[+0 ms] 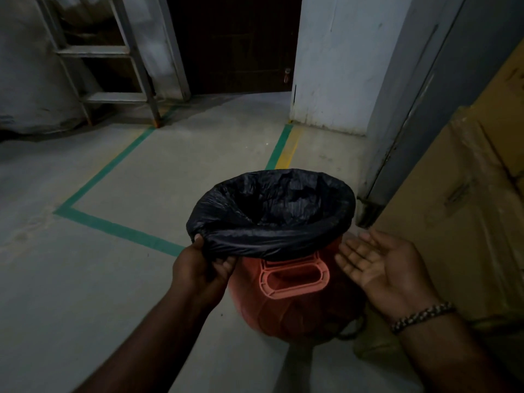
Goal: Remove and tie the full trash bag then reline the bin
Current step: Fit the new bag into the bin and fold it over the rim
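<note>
A red plastic bin [297,307] stands on the floor in front of me, with a moulded handle slot facing me. A black trash bag [272,214] lines it, its edge folded down over the rim. My left hand [204,268] pinches the folded bag edge at the near left of the rim. My right hand [380,265] hovers just right of the bin, palm up and fingers spread, holding nothing. A braided band sits on the right wrist. The inside of the bag is dark and I cannot tell what lies in it.
Cardboard boxes [467,208] stack close on the right, behind a grey door frame [419,109]. Green floor tape [119,231] marks a bay on the concrete floor. A metal ladder frame [113,66] and a dark doorway [235,43] stand at the back.
</note>
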A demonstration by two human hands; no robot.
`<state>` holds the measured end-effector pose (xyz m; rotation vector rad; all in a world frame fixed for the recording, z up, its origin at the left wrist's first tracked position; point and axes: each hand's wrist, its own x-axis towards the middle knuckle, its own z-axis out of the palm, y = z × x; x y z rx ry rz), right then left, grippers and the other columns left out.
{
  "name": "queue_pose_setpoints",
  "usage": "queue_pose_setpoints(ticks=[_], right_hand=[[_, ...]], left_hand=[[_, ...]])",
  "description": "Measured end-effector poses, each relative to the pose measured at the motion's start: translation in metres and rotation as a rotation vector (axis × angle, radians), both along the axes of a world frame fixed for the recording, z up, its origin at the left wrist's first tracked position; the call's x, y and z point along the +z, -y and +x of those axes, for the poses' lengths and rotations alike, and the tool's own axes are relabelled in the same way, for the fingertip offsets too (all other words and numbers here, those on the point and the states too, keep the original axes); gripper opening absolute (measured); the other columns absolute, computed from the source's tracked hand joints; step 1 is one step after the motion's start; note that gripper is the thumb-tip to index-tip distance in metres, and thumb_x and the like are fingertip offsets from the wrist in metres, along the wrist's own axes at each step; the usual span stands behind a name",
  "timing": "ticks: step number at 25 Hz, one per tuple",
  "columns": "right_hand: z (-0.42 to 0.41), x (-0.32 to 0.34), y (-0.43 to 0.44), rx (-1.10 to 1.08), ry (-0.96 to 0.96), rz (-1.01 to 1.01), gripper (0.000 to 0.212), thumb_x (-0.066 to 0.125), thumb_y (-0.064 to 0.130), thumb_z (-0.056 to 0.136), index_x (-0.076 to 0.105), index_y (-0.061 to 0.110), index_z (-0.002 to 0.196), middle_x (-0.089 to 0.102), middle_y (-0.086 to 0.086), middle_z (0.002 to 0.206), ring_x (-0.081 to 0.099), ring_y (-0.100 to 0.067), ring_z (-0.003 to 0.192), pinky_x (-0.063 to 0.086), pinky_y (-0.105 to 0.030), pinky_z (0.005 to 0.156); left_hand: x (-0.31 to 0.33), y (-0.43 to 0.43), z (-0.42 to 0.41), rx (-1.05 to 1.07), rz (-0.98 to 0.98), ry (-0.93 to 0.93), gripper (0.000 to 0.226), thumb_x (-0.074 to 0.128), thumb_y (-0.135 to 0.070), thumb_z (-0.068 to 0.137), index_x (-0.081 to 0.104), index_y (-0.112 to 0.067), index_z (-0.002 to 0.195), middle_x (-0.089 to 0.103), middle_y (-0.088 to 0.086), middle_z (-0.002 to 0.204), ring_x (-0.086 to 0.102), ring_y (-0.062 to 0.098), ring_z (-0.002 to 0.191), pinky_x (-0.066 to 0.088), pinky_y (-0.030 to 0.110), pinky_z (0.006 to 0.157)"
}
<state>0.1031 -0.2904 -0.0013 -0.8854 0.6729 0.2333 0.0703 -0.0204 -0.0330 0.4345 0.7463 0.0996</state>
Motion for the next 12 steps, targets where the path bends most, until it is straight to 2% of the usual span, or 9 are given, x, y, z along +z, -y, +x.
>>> queue_pose_setpoints(ticks=[2,4,9,12], right_hand=[[-0.002,0.007,-0.005,0.023,0.014,0.043,0.019,0.058,0.024,0.101,0.064,0.008,0.109,0.071,-0.015,0.108,0.067,-0.031,0.107,0.053,-0.048,0.094],[-0.002,0.007,-0.006,0.028,0.036,0.061,0.017,0.062,0.024,0.099,0.067,0.010,0.105,0.076,-0.011,0.101,0.070,-0.029,0.106,0.054,-0.045,0.096],[0.003,-0.005,-0.004,0.017,-0.006,0.036,0.036,0.067,0.011,0.096,0.062,0.004,0.131,0.070,-0.017,0.125,0.067,-0.030,0.115,0.055,-0.044,0.097],[0.005,-0.010,0.000,0.022,-0.020,-0.027,0.044,0.063,0.003,0.095,0.058,0.002,0.138,0.065,-0.017,0.131,0.065,-0.032,0.116,0.057,-0.043,0.092]], left_hand=[[0.003,0.011,-0.002,-0.034,-0.005,0.032,0.033,0.037,-0.029,0.109,0.062,-0.008,0.115,0.079,0.014,0.088,0.078,0.026,0.072,0.061,0.039,0.052],[0.004,0.017,-0.003,-0.065,-0.002,0.046,0.033,0.038,-0.029,0.109,0.062,-0.007,0.115,0.079,0.014,0.090,0.078,0.027,0.073,0.061,0.040,0.053],[0.002,0.016,-0.007,-0.149,0.098,-0.059,0.025,0.041,-0.018,0.107,0.062,-0.007,0.115,0.078,0.013,0.089,0.077,0.025,0.067,0.061,0.038,0.053],[0.000,0.013,-0.012,-0.187,0.187,-0.162,0.014,0.049,-0.005,0.102,0.061,-0.001,0.108,0.076,0.015,0.082,0.076,0.027,0.070,0.061,0.041,0.068]])
